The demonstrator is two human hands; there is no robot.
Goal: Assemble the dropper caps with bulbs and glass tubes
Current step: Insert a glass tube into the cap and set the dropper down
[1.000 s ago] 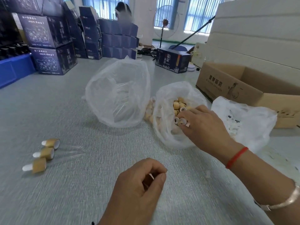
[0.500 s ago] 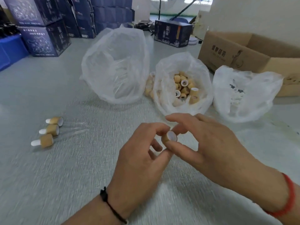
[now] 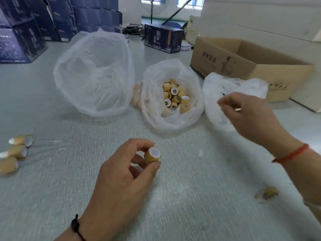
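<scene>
The work surface (image 3: 52,197) is a pale grey-green sheet with a fine woven texture, evenly lit by daylight. Dark blue printed cartons (image 3: 22,40) are stacked along the far left, a further row of dark blue cartons (image 3: 99,16) stands behind them, and a single dark blue box with gold lettering (image 3: 163,40) lies alone at the far centre. An open brown cardboard box (image 3: 246,66) sits at the right in front of stacked white panels (image 3: 269,18), and bright windows (image 3: 166,0) with a fan stand (image 3: 152,11) show at the top edge.
</scene>
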